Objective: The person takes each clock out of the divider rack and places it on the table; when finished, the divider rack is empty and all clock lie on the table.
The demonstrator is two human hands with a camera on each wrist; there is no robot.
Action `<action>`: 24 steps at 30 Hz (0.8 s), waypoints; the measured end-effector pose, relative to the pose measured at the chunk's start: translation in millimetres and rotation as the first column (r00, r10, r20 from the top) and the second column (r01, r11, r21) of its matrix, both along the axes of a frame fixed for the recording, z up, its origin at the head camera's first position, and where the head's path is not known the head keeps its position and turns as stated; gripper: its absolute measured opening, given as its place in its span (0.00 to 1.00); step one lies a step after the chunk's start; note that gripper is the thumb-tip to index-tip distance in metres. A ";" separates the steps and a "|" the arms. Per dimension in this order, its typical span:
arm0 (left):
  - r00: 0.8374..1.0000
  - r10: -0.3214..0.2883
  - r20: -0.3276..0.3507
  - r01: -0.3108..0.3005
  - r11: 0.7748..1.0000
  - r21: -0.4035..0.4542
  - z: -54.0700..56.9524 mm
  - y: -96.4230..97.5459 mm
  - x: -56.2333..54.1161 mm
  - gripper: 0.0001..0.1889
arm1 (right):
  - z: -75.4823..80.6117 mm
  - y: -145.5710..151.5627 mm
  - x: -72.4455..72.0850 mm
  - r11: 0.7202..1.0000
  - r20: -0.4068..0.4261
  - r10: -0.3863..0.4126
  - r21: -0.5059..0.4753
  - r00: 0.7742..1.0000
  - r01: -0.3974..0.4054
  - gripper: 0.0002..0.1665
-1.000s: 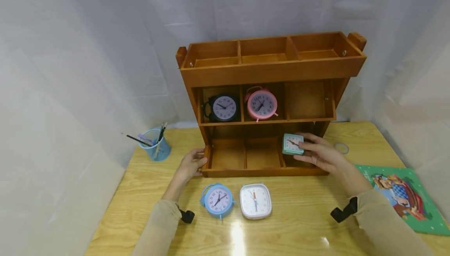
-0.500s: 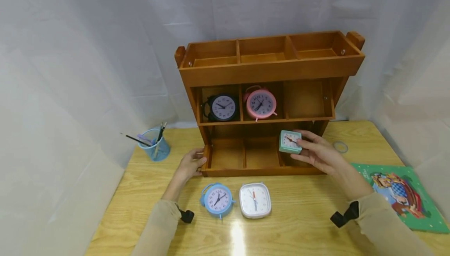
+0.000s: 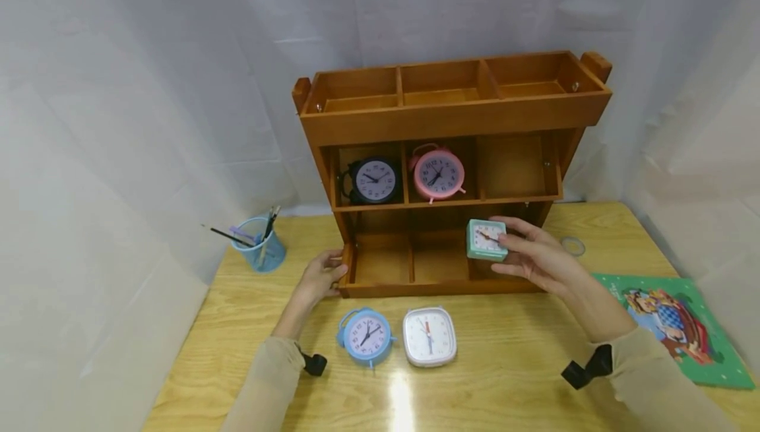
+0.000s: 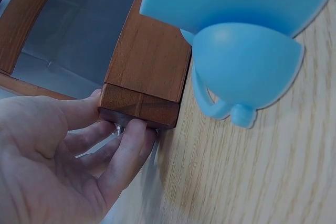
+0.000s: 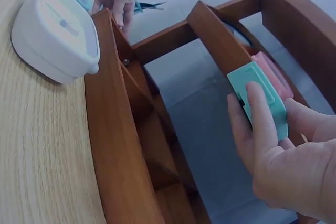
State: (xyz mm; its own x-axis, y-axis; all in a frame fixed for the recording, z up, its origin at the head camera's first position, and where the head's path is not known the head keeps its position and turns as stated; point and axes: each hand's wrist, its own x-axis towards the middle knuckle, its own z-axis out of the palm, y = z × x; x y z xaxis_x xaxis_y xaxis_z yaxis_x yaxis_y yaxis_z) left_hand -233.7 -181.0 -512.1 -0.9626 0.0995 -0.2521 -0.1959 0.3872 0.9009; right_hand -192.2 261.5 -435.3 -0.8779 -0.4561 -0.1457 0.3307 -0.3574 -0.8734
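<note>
My right hand (image 3: pixel 537 257) pinches a small square mint-green alarm clock (image 3: pixel 485 239) between thumb and fingers. Its dial faces me in the head view, in front of the lower tier; the right wrist view shows the clock's back (image 5: pixel 257 92) under the fingers. My left hand (image 3: pixel 318 279) grips the lower left corner of a brown wooden shelf (image 3: pixel 457 119), thumb on one side and fingertips against its end (image 4: pixel 139 106). On the middle tier sit a black round clock (image 3: pixel 375 180) and a pink round clock (image 3: pixel 438 175), in the left and centre compartments.
A light-blue round clock (image 3: pixel 367 338) and a white square clock (image 3: pixel 429 337) lie on the wooden table before the shelf. At left stands a blue mesh cup (image 3: pixel 268 255) with brushes. A green picture book (image 3: pixel 683 326) and a clear ring (image 3: pixel 572 245) lie at right.
My right hand has carried the mint-green clock slightly left and up, from the lower right compartment toward the centre divider. The left hand keeps its hold on the shelf corner.
</note>
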 end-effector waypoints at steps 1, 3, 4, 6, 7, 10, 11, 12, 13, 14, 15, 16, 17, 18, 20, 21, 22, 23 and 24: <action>1.000 -0.001 -0.001 0.001 1.000 0.002 0.2 -0.1 0.0 0.26 | 1.4 -0.3 1.4 1.000 -0.005 0.009 0.006 1.000 -0.009 0.23; 1.000 -0.001 -0.002 0.001 1.000 0.001 0.2 -0.5 -0.2 0.26 | 2.8 -0.6 5.1 0.999 -0.018 0.035 0.031 0.999 -0.035 0.23; 1.000 0.000 -0.002 0.000 1.000 0.003 0.3 -0.4 -0.2 0.26 | 2.4 -0.7 7.6 0.997 -0.029 0.053 0.057 0.998 -0.051 0.23; 1.000 -0.004 -0.001 0.004 1.000 0.000 0.4 -0.4 -0.1 0.26 | -1.1 -0.7 13.9 0.986 -0.064 0.093 0.145 0.994 -0.083 0.23; 1.000 -0.005 -0.001 0.005 1.000 0.000 0.5 -0.3 0.1 0.26 | -4.1 -1.0 18.0 0.974 -0.086 0.114 0.207 0.990 -0.094 0.24; 1.000 -0.006 0.006 0.006 1.000 0.000 0.8 0.2 0.4 0.26 | -17.3 -3.1 31.5 0.908 -0.136 0.197 0.398 0.971 -0.128 0.28; 1.000 -0.007 0.007 0.007 1.000 0.000 0.7 0.1 0.5 0.26 | -22.7 -3.9 35.7 0.883 -0.142 0.227 0.447 0.963 -0.142 0.30; 1.000 -0.006 0.007 0.006 1.000 0.000 0.5 0.0 0.5 0.26 | -28.2 -4.9 39.7 0.861 -0.142 0.254 0.484 0.957 -0.157 0.32; 1.000 -0.005 0.006 0.005 1.000 0.000 0.0 -0.4 0.3 0.26 | -33.7 -5.9 43.1 0.846 -0.133 0.275 0.504 0.952 -0.174 0.33; 1.000 -0.002 0.004 0.002 1.000 0.003 -0.3 -0.5 0.2 0.26 | -39.0 -6.7 45.8 0.838 -0.112 0.291 0.509 0.950 -0.197 0.34; 1.000 0.001 0.001 -0.001 1.000 0.006 -0.8 -0.8 0.0 0.26 | -44.1 -7.1 48.0 0.834 -0.093 0.302 0.508 0.949 -0.216 0.35; 1.000 0.005 -0.002 -0.005 1.000 0.010 -1.2 -1.0 -0.2 0.26 | -49.0 -7.5 49.5 0.833 -0.075 0.311 0.502 0.948 -0.233 0.34; 1.000 0.004 -0.007 -0.004 1.000 0.013 -1.8 -1.3 -0.4 0.26 | -53.3 -7.7 50.6 0.834 -0.056 0.315 0.492 0.947 -0.249 0.34; 1.000 0.004 -0.010 -0.004 1.000 0.013 -2.3 -1.4 -0.7 0.25 | -57.1 -7.8 51.5 0.837 -0.038 0.316 0.482 0.948 -0.259 0.34; 1.000 0.004 -0.013 -0.004 1.000 0.018 -3.3 -1.3 -1.5 0.25 | -63.4 -7.7 52.8 0.840 -0.015 0.320 0.466 0.947 -0.277 0.33; 1.000 0.005 -0.014 -0.004 1.000 0.018 -3.6 -1.2 -1.7 0.25 | -66.0 -7.5 53.5 0.841 -0.011 0.323 0.461 0.946 -0.282 0.33; 1.000 0.003 -0.014 -0.003 1.000 0.018 -4.0 -1.0 -2.0 0.25 | -68.2 -7.4 54.1 0.842 -0.008 0.328 0.456 0.945 -0.289 0.33; 1.000 0.001 -0.014 -0.001 1.000 0.015 -4.4 -0.9 -2.1 0.25 | -70.2 -7.3 54.8 0.843 -0.006 0.331 0.452 0.944 -0.293 0.33; 1.000 0.001 -0.011 -0.001 1.000 0.015 -4.4 -0.7 -2.2 0.25 | -71.8 -7.3 55.5 0.843 -0.003 0.332 0.448 0.943 -0.296 0.32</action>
